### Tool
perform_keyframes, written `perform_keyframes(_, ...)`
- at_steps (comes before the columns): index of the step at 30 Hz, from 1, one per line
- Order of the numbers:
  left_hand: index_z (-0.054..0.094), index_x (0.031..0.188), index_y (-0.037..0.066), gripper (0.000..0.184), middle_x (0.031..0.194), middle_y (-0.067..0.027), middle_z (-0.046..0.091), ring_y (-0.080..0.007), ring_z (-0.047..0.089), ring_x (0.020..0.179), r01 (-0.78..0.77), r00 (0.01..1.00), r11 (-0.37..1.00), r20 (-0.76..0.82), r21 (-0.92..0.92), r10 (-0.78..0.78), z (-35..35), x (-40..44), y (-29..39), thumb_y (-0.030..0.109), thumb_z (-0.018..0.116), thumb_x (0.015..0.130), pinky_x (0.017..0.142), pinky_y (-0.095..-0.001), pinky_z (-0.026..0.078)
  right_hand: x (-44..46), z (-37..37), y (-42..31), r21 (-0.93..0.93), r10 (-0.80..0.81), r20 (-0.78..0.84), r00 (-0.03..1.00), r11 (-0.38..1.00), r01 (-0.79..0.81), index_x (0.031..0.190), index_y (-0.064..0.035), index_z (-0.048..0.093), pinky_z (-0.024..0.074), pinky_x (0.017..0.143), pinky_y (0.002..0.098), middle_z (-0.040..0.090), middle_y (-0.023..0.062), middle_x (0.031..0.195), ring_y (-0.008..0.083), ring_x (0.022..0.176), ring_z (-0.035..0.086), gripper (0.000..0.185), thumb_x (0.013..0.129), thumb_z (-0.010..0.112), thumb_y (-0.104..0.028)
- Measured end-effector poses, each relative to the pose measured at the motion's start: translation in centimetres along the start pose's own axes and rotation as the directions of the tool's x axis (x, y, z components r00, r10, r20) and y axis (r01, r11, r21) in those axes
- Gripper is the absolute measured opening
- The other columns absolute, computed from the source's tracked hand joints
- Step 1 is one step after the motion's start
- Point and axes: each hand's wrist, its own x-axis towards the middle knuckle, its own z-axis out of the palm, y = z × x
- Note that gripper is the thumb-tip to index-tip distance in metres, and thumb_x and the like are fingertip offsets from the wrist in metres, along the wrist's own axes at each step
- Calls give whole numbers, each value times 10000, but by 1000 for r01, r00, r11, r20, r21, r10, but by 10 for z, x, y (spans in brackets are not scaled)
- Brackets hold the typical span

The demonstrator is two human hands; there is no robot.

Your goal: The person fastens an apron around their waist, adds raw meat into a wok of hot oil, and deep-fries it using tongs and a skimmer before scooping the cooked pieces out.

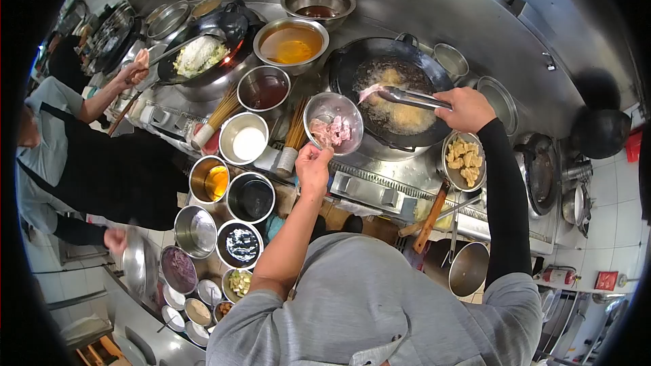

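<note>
With my left hand [314, 171] I grip the rim of a metal bowl [319, 112] that holds pieces of raw meat [331, 130]. My right hand [466, 110] is closed around metal tongs [413, 97], which reach over the wok [352, 61]. A pale pink strip of raw meat [369, 93] hangs at the tips of the tongs. Below it, light golden pieces [407, 120] bubble in the wok's oil. Beside my right forearm, a strainer [483, 175] with a wooden handle holds golden fried pieces [464, 160].
At left, a co-worker [61, 135] handles a ladle over a second wok [234, 30] with rice. Bowls of amber liquid [291, 42] and dark sauce [263, 88] stand between the woks. Several metal pots [251, 196] line my left side. A bamboo brush [293, 132] lies beside the bowl.
</note>
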Motion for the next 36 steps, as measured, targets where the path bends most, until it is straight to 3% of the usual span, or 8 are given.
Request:
perform_keyframes(5, 477, 749, 108, 273, 747, -20, 611, -89, 542, 646, -4, 1000, 999, 20, -46, 4, -14, 10, -19, 28, 718, 849, 594, -247, 440, 15, 12, 18, -27, 154, 32, 988, 988, -153, 1135, -137, 745, 546, 875, 453, 731, 177, 958, 363, 945, 695, 361, 816, 660, -284)
perform_keyframes(8, 490, 702, 106, 269, 660, 55, 511, -31, 414, 598, 0, 1000, 993, -5, -120, 0, -7, 3, -7, 47, 719, 828, 545, -227, 317, 30, 40, 33, -70, 167, 123, 978, 985, -159, 1117, -116, 748, 548, 889, 451, 736, 170, 991, 363, 964, 698, 377, 799, 648, -293)
perform_keyframes(14, 490, 707, 107, 259, 679, 58, 521, -28, 420, 608, 1, 1000, 991, 24, -134, 2, -7, -5, 3, 44, 709, 831, 560, -221, 321, 41, 86, 19, -203, 229, 203, 952, 961, -188, 1026, -60, 749, 550, 903, 456, 724, 209, 1025, 369, 992, 695, 351, 797, 634, -300)
perform_keyframes(17, 486, 760, 110, 257, 807, -36, 629, -113, 581, 710, 3, 997, 996, 73, -89, 4, -19, 2, -6, 13, 704, 856, 682, -257, 488, 32, 80, 20, -138, 193, 32, 981, 973, -187, 1049, -66, 745, 555, 885, 452, 731, 192, 1010, 365, 984, 696, 371, 796, 642, -316)
perform_keyframes(23, 486, 700, 106, 262, 714, 61, 528, -22, 410, 633, -1, 997, 994, 76, -106, 9, -7, 1, 3, 15, 700, 821, 587, -216, 317, 12, 35, 3, -226, -7, -128, 992, 974, -22, 1139, -94, 707, 559, 795, 464, 714, 149, 946, 339, 899, 699, 402, 793, 657, -292)
perform_keyframes(26, 482, 694, 90, 265, 793, 31, 561, -39, 474, 698, -35, 995, 998, 97, 50, 30, -3, -1, 11, 5, 705, 808, 645, -218, 377, -2, 9, -21, -178, -187, -168, 968, 972, 157, 1128, -100, 703, 556, 765, 464, 697, 124, 917, 325, 854, 700, 392, 775, 663, -267)
perform_keyframes(32, 482, 691, 63, 269, 928, -17, 585, -86, 568, 871, -216, 959, 976, 194, 35, 205, 10, -2, 8, -2, 728, 778, 822, -229, 441, 1, 10, -62, -253, -444, -14, 896, 869, 426, 955, -70, 699, 544, 682, 442, 696, 126, 876, 322, 777, 695, 288, 723, 668, -237)
perform_keyframes(36, 501, 720, 93, 250, 812, 19, 607, -54, 506, 703, -195, 969, 980, 162, 50, 184, 1, 5, -6, -22, 713, 788, 640, -221, 391, 9, 1, -58, -292, -398, 69, 915, 869, 400, 1095, -96, 710, 536, 685, 434, 662, 90, 820, 300, 775, 685, 342, 781, 675, -225)
